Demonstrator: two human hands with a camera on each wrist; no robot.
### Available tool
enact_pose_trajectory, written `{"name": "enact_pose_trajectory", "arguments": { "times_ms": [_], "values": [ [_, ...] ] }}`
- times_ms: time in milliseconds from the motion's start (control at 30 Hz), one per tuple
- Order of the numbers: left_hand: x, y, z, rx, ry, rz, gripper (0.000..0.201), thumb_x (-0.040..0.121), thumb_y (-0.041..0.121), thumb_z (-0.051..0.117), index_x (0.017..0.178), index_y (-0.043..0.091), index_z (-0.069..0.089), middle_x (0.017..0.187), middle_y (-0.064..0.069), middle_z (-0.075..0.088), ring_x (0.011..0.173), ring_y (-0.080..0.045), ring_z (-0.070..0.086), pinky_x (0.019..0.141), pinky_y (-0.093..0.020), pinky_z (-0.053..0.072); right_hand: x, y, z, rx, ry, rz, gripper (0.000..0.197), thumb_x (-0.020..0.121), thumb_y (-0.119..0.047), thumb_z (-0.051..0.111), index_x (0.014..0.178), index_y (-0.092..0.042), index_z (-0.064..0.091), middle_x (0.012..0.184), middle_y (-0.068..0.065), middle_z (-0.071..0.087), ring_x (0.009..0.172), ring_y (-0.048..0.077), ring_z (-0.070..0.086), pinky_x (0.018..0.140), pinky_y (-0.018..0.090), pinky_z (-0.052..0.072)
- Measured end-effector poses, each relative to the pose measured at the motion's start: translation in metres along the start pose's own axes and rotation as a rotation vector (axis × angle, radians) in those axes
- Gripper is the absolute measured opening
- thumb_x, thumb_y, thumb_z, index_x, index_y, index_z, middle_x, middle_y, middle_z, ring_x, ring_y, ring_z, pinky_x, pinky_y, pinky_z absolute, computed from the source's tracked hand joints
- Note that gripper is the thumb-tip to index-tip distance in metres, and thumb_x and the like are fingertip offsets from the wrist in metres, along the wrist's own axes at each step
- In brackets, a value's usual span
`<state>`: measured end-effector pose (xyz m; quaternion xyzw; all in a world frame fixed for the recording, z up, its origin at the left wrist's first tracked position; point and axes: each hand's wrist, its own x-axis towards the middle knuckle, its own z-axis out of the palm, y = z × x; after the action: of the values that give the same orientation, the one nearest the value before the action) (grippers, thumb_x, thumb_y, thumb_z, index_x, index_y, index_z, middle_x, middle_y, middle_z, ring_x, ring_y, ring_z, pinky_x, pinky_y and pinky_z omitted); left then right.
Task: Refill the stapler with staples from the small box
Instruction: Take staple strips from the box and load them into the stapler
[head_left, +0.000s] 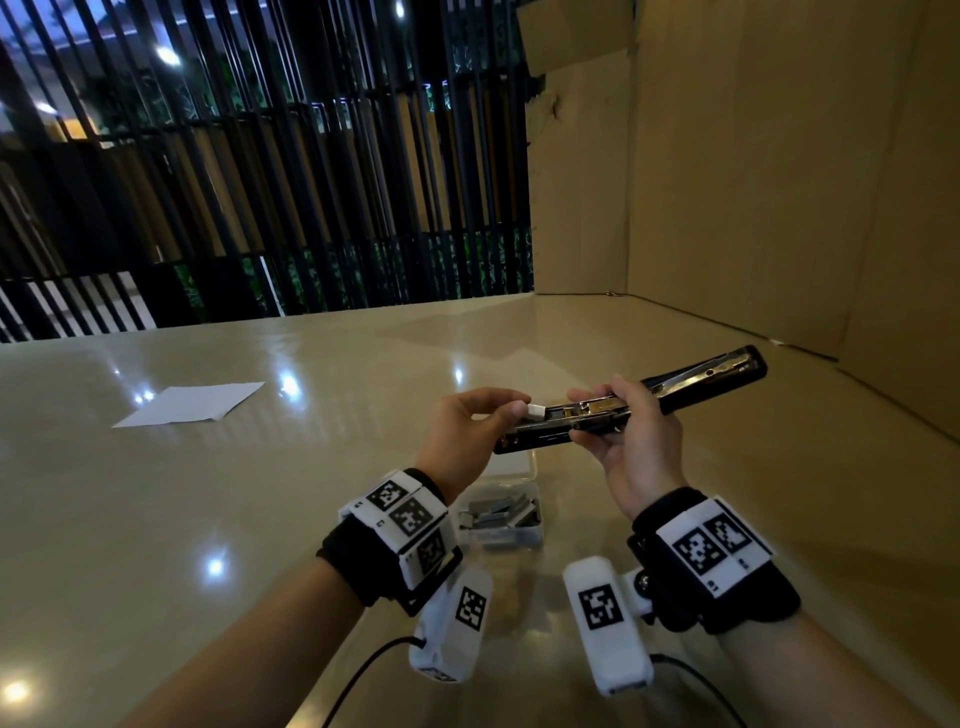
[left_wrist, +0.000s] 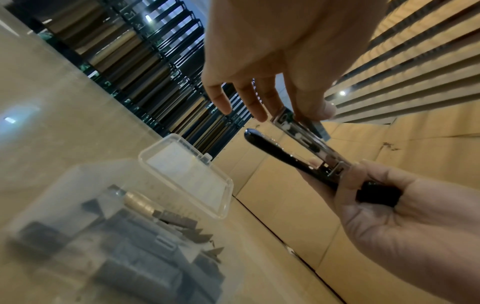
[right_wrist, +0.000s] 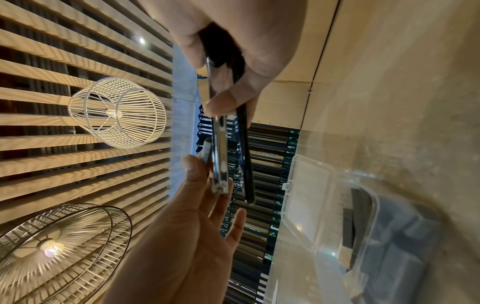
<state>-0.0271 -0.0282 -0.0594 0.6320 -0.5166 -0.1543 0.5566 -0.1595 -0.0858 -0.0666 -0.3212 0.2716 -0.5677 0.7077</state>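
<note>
stapler (head_left: 631, 402): black, flipped wide open and held up in the air over the table, with its shiny metal tray facing up.
staple strip (head_left: 536, 410): a small pale strip at the near end of the metal tray, touching it.
left hand (head_left: 470, 434): thumb and first finger pinch the staple strip; the other fingers hang loose and fairly straight.
right hand (head_left: 636, 447): fingers and thumb curl around the middle of the stapler and hold it up.
small box (head_left: 506, 512): clear plastic, lid open, on the table just under the hands, with grey staples inside.
table (head_left: 260, 493): shiny and beige.
paper (head_left: 189, 404): a white sheet lying flat, well off to the left.
cardboard (head_left: 753, 171): a big brown wall standing on the right.
</note>
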Motion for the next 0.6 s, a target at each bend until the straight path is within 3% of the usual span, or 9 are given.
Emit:
{"name": "enact_pose_trajectory", "arguments": {
  "times_ms": [267,300,367,400,467,533,600],
  "values": [
    [-0.0009,0.0012,0.0084,0.062,0.060,0.029,0.011,0.082,0.017,0.065,0.089,0.012,0.070,0.075,0.010,0.061,0.069,-0.003,0.056,0.057,-0.005,0.045,0.0012,-0.0006,-0.0002,0.014,0.008,0.016,0.018,0.091,-0.016,0.053,0.075,-0.006,0.055,0.084,0.018,0.067,0.073,0.024,0.065,0.044,0.023,0.052],
    [-0.0015,0.0018,0.0091,0.087,0.067,0.035,0.010,0.082,0.017,0.064,0.089,0.013,0.070,0.076,0.010,0.060,0.071,-0.006,0.057,0.061,-0.009,0.048,0.0012,-0.0004,-0.0005,0.016,0.008,0.018,0.018,0.091,-0.016,0.053,0.075,-0.006,0.055,0.084,0.018,0.067,0.074,0.024,0.065,0.044,0.023,0.052],
    [-0.0027,0.0021,0.0090,0.180,0.093,0.078,0.011,0.082,0.021,0.064,0.089,0.016,0.071,0.081,0.009,0.061,0.081,-0.012,0.058,0.076,-0.027,0.052,0.0013,-0.0003,-0.0006,0.019,0.006,0.019,0.018,0.091,-0.016,0.053,0.075,-0.007,0.055,0.083,0.018,0.067,0.073,0.024,0.065,0.044,0.023,0.052],
    [-0.0033,0.0013,0.0085,0.264,0.108,0.117,0.012,0.082,0.024,0.063,0.090,0.019,0.071,0.086,0.008,0.063,0.088,-0.014,0.058,0.084,-0.035,0.050,0.0015,-0.0003,-0.0005,0.021,0.006,0.020,0.018,0.091,-0.016,0.053,0.076,-0.006,0.055,0.083,0.018,0.067,0.073,0.023,0.066,0.044,0.023,0.052],
    [-0.0055,-0.0004,0.0073,0.466,0.134,0.207,0.016,0.084,0.030,0.059,0.093,0.022,0.070,0.094,0.006,0.066,0.097,-0.015,0.055,0.090,-0.035,0.039,0.0019,-0.0008,-0.0008,0.028,0.010,0.019,0.017,0.091,-0.016,0.053,0.076,-0.006,0.055,0.082,0.017,0.068,0.072,0.023,0.066,0.044,0.023,0.052],
    [-0.0071,0.0001,0.0046,0.599,0.166,0.295,0.019,0.085,0.033,0.056,0.094,0.023,0.070,0.097,0.006,0.068,0.098,-0.015,0.053,0.085,-0.029,0.026,0.0019,-0.0013,-0.0014,0.038,0.010,0.013,0.017,0.091,-0.015,0.053,0.076,-0.006,0.055,0.076,0.014,0.069,0.070,0.022,0.067,0.044,0.023,0.052],
    [-0.0079,0.0020,0.0015,0.678,0.174,0.390,0.026,0.083,0.040,0.052,0.088,0.022,0.071,0.090,0.005,0.070,0.093,-0.019,0.058,0.083,-0.030,0.023,0.0012,-0.0016,-0.0014,0.044,0.010,0.007,0.018,0.090,-0.014,0.053,0.074,-0.007,0.056,0.068,0.008,0.069,0.068,0.021,0.067,0.043,0.023,0.052]
  ]
}}
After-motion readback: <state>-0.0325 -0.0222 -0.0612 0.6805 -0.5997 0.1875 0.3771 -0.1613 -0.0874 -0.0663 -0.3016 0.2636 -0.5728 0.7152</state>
